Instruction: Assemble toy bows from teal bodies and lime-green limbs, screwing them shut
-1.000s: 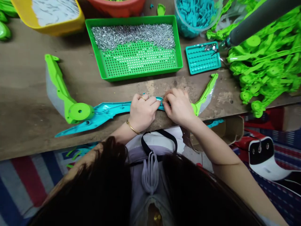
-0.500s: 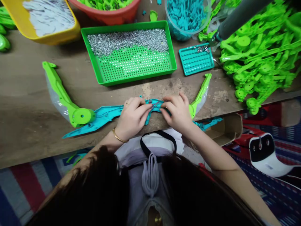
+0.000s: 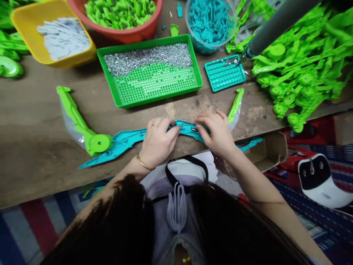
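Observation:
A blue toy bow body with lime-green limbs lies along the table's front edge, its hollow inner side up. My left hand is closed on its middle, thumb and forefinger together beside thin reddish wires. My right hand grips the bow to the right of the middle, its fingers bent over the edge. Between the hands a small metallic part sits in the blue body. The green left limb and right limb have clear plastic along them. Fingertips partly hide the wires.
Ahead stands a green tray of screws, with a small teal tray beside it. A yellow bin, a red basin and a clear tub hold parts. Green parts are heaped right, near a hanging grey tool.
My right hand has shifted slightly right, uncovering the metallic part. A small blue piece near my left fingertips no longer shows. The camera view has shifted a little.

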The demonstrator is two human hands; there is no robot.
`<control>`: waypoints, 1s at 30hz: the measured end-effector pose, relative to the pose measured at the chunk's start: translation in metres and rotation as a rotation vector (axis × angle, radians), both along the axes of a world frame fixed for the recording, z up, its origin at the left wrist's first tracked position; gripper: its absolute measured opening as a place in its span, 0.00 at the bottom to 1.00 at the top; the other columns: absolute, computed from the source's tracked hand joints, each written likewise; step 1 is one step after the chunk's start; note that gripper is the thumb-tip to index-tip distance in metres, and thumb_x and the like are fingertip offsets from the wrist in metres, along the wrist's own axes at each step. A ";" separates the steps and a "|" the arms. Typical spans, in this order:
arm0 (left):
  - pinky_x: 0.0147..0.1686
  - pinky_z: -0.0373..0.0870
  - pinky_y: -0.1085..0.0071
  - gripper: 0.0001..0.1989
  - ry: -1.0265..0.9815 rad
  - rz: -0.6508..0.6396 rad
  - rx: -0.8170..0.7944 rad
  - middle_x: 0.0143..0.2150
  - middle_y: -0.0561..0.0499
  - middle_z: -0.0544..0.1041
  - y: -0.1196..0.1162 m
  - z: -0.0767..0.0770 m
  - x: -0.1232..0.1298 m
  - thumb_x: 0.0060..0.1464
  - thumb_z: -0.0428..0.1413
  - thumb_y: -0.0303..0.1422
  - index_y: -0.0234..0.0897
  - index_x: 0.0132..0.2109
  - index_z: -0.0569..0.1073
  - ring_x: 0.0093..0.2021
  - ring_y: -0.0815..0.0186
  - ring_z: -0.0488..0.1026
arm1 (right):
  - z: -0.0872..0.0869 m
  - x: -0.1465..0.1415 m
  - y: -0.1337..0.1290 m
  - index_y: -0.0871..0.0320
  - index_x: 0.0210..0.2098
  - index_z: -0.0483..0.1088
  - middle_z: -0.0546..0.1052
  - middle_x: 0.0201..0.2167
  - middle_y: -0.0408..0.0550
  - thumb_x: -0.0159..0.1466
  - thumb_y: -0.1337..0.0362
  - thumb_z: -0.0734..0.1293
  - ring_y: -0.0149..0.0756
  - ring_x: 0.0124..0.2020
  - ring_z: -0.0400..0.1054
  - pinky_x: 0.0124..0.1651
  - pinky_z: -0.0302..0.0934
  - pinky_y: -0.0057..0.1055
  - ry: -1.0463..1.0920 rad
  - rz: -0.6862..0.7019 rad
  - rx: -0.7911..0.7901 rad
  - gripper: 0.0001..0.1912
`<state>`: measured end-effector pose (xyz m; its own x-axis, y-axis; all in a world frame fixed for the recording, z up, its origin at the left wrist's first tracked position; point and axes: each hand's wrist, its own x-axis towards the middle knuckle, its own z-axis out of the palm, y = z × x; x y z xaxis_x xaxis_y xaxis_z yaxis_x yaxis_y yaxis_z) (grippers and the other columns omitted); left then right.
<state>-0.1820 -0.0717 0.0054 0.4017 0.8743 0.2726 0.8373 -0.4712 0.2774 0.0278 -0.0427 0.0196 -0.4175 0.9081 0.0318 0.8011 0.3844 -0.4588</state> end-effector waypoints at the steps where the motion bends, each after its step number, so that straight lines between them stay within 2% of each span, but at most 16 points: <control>1: 0.42 0.62 0.59 0.11 -0.031 -0.003 0.006 0.41 0.42 0.75 0.001 0.000 0.002 0.64 0.50 0.32 0.37 0.42 0.78 0.42 0.56 0.65 | -0.001 0.003 0.000 0.55 0.44 0.72 0.79 0.46 0.49 0.68 0.62 0.60 0.41 0.52 0.70 0.66 0.47 0.47 -0.009 -0.009 -0.003 0.10; 5: 0.45 0.63 0.59 0.12 -0.108 -0.020 -0.004 0.43 0.41 0.75 0.005 -0.007 0.012 0.64 0.50 0.32 0.35 0.46 0.77 0.45 0.56 0.66 | -0.005 0.012 -0.005 0.54 0.43 0.73 0.79 0.45 0.48 0.68 0.63 0.61 0.40 0.49 0.70 0.66 0.47 0.49 -0.047 0.007 -0.020 0.11; 9: 0.47 0.63 0.57 0.13 -0.089 -0.034 -0.064 0.45 0.40 0.75 0.007 -0.013 0.016 0.63 0.51 0.36 0.36 0.48 0.77 0.48 0.53 0.65 | -0.004 0.014 -0.008 0.54 0.44 0.73 0.79 0.46 0.48 0.67 0.62 0.61 0.40 0.49 0.70 0.66 0.45 0.49 -0.051 0.013 -0.028 0.11; 15: 0.48 0.63 0.55 0.14 -0.075 -0.036 -0.102 0.46 0.40 0.74 0.007 -0.014 0.015 0.63 0.52 0.38 0.37 0.50 0.75 0.49 0.52 0.65 | 0.000 0.009 -0.004 0.51 0.53 0.71 0.78 0.51 0.47 0.69 0.57 0.59 0.43 0.52 0.68 0.67 0.42 0.55 -0.084 0.128 -0.041 0.17; 18: 0.49 0.63 0.55 0.16 -0.106 -0.016 -0.101 0.47 0.40 0.74 0.007 -0.014 0.015 0.62 0.52 0.38 0.35 0.53 0.73 0.49 0.52 0.65 | -0.004 0.009 -0.002 0.50 0.50 0.74 0.80 0.49 0.45 0.69 0.57 0.60 0.42 0.51 0.69 0.67 0.43 0.55 -0.056 0.160 -0.035 0.15; 22: 0.47 0.64 0.57 0.14 -0.093 -0.027 -0.072 0.45 0.41 0.75 0.007 -0.014 0.015 0.62 0.53 0.38 0.36 0.50 0.75 0.47 0.53 0.66 | -0.008 0.010 0.000 0.52 0.45 0.76 0.80 0.47 0.46 0.68 0.56 0.62 0.40 0.50 0.70 0.66 0.45 0.53 0.002 0.126 -0.050 0.13; 30: 0.50 0.62 0.54 0.16 -0.044 -0.048 -0.100 0.48 0.41 0.76 0.006 -0.014 0.015 0.60 0.54 0.41 0.38 0.51 0.74 0.50 0.51 0.66 | 0.000 0.015 0.007 0.53 0.43 0.76 0.81 0.46 0.45 0.68 0.61 0.62 0.41 0.50 0.70 0.65 0.46 0.54 0.039 0.135 -0.179 0.11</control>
